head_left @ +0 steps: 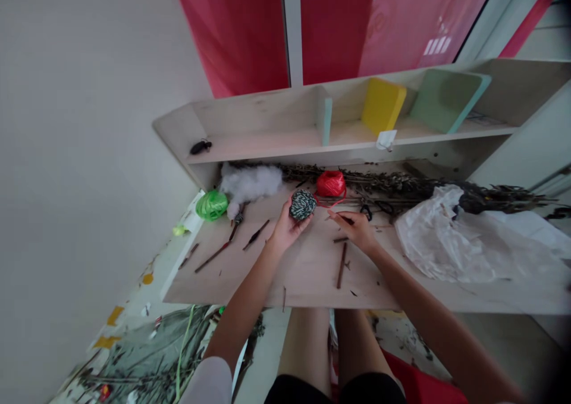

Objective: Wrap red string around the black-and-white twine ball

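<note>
Head view, left to right: a black insect-shaped object (200,147) sits on the shelf unit (267,148) at the far left; below it, on the pale wooden board (285,279), lie a roll of green raffia (212,205) and a tuft of white cotton fibre (250,184), the two touching; just below these lie several thin dark twigs (214,256), one bound with striped twine (238,218); the left hand (284,228) cups a ball of green-and-white twine (302,205) from below, fingers and thumb curled around it, and the ball is held above the board at centre; a roll of red raffia (331,184) lies just behind the ball, not touching it; the right hand (357,230) stands apart from the left, with a short gap between them, thumb and fingers pinching a slim dark twig (343,218); black-handled scissors (375,209) lie just beyond that hand, on a long bundle of dried branches (392,184); a crumpled white plastic bag (459,237) covers the right end of the board; on the shelf above sit a yellow block (382,105) and a pale green panel (446,100).
</note>
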`<state>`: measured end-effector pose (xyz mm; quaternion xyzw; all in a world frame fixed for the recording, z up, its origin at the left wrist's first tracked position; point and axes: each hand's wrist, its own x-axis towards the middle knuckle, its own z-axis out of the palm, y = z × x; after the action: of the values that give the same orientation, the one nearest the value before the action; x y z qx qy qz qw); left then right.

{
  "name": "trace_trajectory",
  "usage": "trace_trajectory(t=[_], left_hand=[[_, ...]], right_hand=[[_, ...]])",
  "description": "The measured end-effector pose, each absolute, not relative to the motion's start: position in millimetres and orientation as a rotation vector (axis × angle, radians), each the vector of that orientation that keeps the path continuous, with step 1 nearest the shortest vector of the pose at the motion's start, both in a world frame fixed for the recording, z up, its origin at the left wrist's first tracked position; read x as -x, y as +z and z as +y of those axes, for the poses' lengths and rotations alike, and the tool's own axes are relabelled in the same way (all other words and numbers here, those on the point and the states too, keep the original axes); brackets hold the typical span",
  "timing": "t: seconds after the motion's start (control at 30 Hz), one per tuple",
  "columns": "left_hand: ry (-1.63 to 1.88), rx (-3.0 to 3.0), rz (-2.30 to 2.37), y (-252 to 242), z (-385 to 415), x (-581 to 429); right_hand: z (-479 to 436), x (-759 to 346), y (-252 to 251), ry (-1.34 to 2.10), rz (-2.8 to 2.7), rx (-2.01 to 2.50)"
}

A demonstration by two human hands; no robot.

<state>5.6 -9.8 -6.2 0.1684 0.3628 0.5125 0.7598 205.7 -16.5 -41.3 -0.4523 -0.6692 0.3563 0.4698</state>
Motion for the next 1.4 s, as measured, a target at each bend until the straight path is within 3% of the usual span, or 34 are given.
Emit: trace_trajectory(t=[0.47,0.67,1.0,1.4], left_hand=[[0.999,-0.26,0.624,-17.7,-1.8,4.9],[1.138,-0.461,0.958,-21.1,-1.5,-5.4],[1.438,-1.216,1.215,-27.7,-12.8,-21.2],[1.243,-1.733,1.376,-26.6,-19.9,-14.2]], right_hand=[[-30.6,-196.1,-29.6,0.603,-1.857,1.049],[-34.2,-195.1,-26.7,0.605,-1.862,1.058],[-36.1,-194.9,-18.0,0.933,-1.67,1.082],[-29.7,-202.4,-20.5,1.328,-1.397,1.011]])
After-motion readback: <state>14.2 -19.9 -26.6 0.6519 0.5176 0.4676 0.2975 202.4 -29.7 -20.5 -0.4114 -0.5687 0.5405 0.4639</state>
